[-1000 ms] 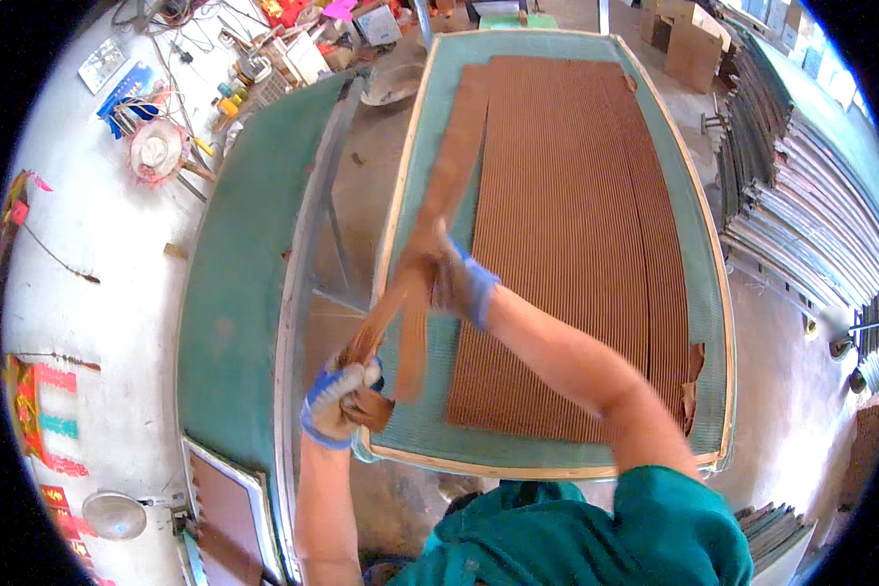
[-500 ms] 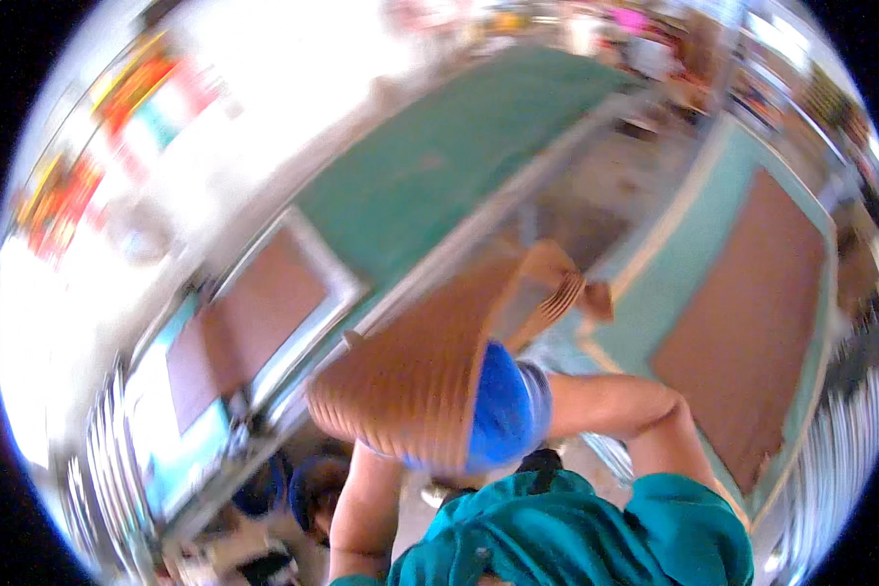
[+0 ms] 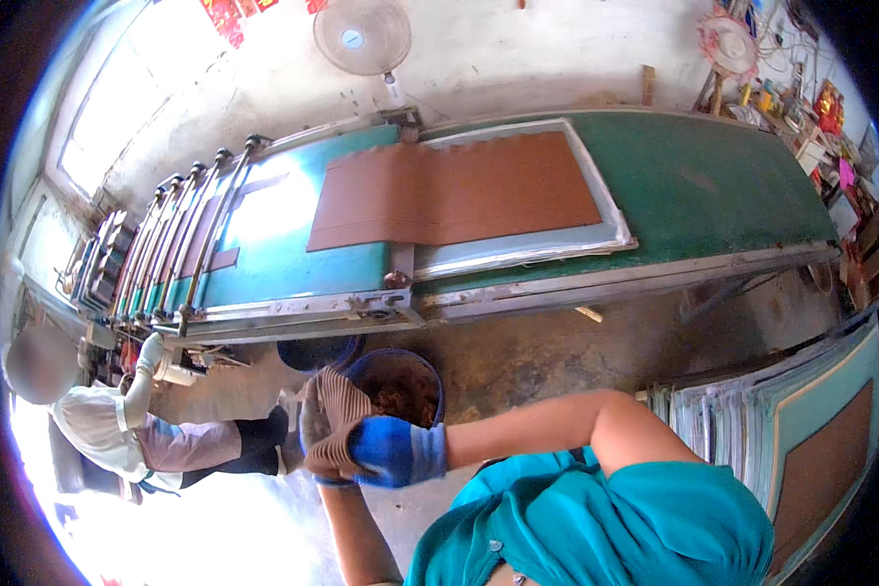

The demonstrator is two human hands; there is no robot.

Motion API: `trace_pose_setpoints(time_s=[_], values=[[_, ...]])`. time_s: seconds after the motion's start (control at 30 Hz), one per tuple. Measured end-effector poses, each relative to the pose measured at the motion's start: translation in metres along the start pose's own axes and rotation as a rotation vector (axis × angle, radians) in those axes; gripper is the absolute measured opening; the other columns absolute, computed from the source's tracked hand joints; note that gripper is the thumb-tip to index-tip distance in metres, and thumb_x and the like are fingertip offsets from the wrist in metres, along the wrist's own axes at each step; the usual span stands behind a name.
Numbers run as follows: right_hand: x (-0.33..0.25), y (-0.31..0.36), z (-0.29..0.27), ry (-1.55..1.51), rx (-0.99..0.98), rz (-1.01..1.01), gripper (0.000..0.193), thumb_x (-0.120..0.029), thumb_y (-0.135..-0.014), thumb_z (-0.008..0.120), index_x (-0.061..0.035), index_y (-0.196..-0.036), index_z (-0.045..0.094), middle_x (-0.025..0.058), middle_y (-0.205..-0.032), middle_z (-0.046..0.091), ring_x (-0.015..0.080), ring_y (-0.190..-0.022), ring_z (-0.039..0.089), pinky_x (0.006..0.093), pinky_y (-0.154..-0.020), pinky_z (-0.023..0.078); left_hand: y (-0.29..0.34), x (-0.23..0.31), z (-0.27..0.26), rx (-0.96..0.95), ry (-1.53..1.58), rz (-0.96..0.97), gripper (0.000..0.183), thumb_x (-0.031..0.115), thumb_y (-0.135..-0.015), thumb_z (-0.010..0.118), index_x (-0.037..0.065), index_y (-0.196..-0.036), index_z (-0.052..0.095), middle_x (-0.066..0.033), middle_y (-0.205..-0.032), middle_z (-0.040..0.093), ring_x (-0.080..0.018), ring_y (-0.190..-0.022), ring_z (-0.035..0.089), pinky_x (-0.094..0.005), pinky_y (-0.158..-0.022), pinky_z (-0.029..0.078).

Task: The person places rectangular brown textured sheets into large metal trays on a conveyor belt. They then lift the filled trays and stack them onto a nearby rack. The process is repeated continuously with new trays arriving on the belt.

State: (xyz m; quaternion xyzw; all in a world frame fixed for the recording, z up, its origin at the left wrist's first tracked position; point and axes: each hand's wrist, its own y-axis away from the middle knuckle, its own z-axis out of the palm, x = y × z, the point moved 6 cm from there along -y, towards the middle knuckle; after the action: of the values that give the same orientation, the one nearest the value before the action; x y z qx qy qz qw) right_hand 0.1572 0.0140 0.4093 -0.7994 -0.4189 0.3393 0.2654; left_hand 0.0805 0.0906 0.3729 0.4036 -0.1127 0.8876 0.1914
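My right hand [image 3: 393,451], in a blue work glove, is closed on a crumpled, ribbed brown sheet [image 3: 340,408] in front of my body. My left hand [image 3: 334,481] is against the same sheet from below; only a sliver of blue glove shows and its fingers are hidden. Just beyond my hands, a blue-rimmed tub [image 3: 439,386] holds brown scraps. On the long table [image 3: 713,186], a flat brown sheet [image 3: 503,190] lies partly on a pale framed board [image 3: 610,210] and partly on the turquoise bed [image 3: 283,269] of the roller machine.
Metal rollers [image 3: 181,234] cross the machine's left end, where a co-worker [image 3: 107,435] in a white top stands. A dark tub [image 3: 317,352] sits under the table. Framed boards [image 3: 732,420] stand stacked at the right. A fan [image 3: 361,37] is mounted by the wall.
My view has swung round to face the long table. The brown sheet, spread between my arms before, is bunched up in my right hand and has moved left, near the tub.
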Motion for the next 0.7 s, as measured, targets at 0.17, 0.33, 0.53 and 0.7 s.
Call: trace_pose_setpoints(time_s=[0.17,0.33,0.53,0.7], values=[[0.128,0.036,0.073,-0.076,-0.629,0.613,0.034,-0.034,-0.067,0.058,-0.0031,-0.082,0.062,0.0197,-0.091,0.06,0.0355,-0.083,0.057,0.0419,-0.074,0.045,0.017,-0.103,-0.197,0.669,0.024,-0.425,0.043,0.036,-0.087,0.039,0.005,-0.115,0.047,-0.0131,-0.113,0.053,-0.0276,-0.099,0.053,-0.0438,-0.089,0.042],[0.272,0.12,0.045,-0.166,-0.902,0.832,0.04,-0.04,-0.079,0.044,-0.0066,-0.097,0.058,0.018,-0.097,0.058,0.0363,-0.091,0.054,0.0429,-0.079,0.042,0.034,-0.167,-0.245,0.516,0.435,-0.393,0.031,0.036,-0.085,0.038,0.008,-0.086,0.053,-0.0027,-0.082,0.057,-0.0227,-0.084,0.055,-0.036,-0.069,0.048],[0.472,0.214,-0.067,0.135,-0.745,1.158,0.036,-0.036,-0.078,0.046,-0.0078,-0.094,0.06,0.0196,-0.094,0.059,0.0366,-0.087,0.056,0.0454,-0.075,0.043,-0.02,-0.184,-0.223,1.1,0.301,-0.536,0.038,0.032,-0.085,0.039,0.015,-0.053,0.028,0.0002,-0.049,0.026,-0.0129,-0.045,0.026,-0.0273,-0.044,0.024],[0.638,0.239,-0.175,0.201,-0.434,1.421,0.035,-0.038,-0.079,0.046,-0.0082,-0.089,0.061,0.0192,-0.094,0.059,0.0362,-0.086,0.057,0.0456,-0.073,0.045,-0.116,-0.202,-0.19,0.939,-0.004,-0.862,0.026,0.028,-0.087,0.041,0.011,-0.067,0.037,0.0005,-0.06,0.038,-0.0141,-0.051,0.037,-0.0256,-0.05,0.037]])
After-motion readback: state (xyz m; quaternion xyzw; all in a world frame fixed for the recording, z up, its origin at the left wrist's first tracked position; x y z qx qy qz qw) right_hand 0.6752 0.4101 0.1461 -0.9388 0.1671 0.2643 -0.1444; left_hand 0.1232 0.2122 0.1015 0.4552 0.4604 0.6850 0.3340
